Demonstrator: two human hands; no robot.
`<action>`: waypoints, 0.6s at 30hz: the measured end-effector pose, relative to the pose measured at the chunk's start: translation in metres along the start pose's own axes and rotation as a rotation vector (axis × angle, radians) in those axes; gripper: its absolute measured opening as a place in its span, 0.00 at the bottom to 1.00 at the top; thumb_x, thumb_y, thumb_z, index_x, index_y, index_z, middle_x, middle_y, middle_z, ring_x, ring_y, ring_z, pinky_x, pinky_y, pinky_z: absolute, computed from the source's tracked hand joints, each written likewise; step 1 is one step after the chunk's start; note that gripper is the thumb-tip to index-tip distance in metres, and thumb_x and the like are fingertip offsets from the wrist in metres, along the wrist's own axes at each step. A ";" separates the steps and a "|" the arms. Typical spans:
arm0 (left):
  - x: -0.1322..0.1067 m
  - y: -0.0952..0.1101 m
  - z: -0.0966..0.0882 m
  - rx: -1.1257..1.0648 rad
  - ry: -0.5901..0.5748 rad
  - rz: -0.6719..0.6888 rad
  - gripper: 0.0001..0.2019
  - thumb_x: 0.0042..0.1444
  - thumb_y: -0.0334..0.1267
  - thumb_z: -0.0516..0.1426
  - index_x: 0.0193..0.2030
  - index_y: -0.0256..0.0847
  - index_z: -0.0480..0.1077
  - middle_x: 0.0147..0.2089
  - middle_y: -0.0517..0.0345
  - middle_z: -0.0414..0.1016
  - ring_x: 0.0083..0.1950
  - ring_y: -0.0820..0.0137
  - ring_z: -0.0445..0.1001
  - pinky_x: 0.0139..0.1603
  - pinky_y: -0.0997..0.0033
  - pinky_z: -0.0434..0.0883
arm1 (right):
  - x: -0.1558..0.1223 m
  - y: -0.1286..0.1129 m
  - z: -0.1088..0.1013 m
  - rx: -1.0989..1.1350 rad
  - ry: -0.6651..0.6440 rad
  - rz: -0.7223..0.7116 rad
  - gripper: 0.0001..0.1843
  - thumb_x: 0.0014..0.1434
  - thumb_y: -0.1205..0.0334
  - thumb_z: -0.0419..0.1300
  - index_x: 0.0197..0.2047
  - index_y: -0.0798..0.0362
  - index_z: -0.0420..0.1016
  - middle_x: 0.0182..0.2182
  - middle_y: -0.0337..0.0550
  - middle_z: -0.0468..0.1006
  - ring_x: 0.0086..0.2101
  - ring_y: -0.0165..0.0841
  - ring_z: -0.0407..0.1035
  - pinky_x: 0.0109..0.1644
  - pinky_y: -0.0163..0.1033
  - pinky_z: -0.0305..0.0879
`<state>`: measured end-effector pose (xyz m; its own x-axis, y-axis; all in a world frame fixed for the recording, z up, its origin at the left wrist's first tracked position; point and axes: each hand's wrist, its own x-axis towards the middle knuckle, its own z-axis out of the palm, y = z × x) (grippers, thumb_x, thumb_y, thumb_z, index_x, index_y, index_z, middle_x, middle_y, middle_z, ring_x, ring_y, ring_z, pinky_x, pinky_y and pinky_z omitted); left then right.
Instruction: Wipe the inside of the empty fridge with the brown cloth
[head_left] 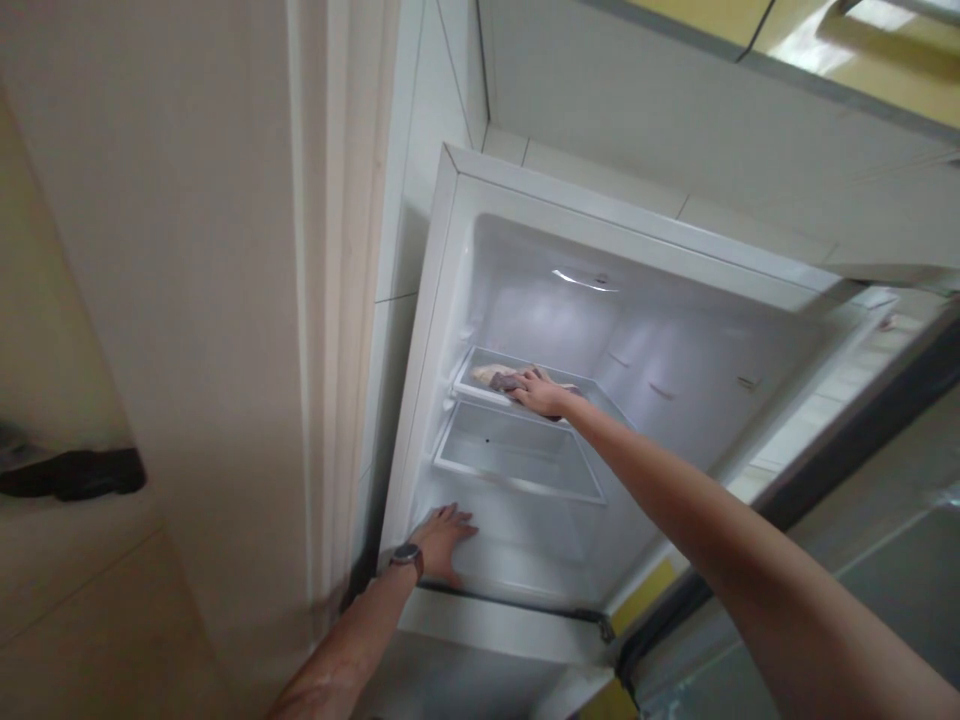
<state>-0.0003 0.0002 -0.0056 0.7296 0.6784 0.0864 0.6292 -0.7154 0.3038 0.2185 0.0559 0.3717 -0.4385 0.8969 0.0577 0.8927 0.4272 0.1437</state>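
Note:
In front of me stands a fridge (442, 330) with its door (885, 480) swung out to the right. My right hand (538, 392) reaches in and presses a crumpled cloth (491, 376) onto the upper glass shelf (469, 385). Beige and grey-purple parts of the cloth show around the fingers. Lower down, my left hand (442, 540) rests with spread fingers near the left side of the compartment's floor (510, 560). Nothing is in that hand, and a watch (407, 556) sits on its wrist.
A second glass shelf (525, 445) sits below the first. To the left runs a pale door frame (337, 300), with a dark object (75, 473) beyond it. Yellow-fronted cabinets (862, 50) hang above, and a hinge (604, 628) marks the compartment's lower right corner.

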 end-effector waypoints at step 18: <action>-0.009 0.004 -0.007 -0.048 -0.019 0.029 0.57 0.38 0.71 0.68 0.75 0.56 0.58 0.78 0.54 0.54 0.79 0.37 0.44 0.76 0.33 0.45 | 0.137 -0.003 0.009 0.030 0.035 0.068 0.34 0.71 0.47 0.43 0.75 0.50 0.56 0.70 0.55 0.62 0.70 0.48 0.54 0.73 0.56 0.50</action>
<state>-0.0064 -0.0076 0.0010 0.7525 0.6541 0.0775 0.5948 -0.7254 0.3464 0.1571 0.1785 0.3701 -0.3799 0.9195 0.1005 0.9229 0.3695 0.1082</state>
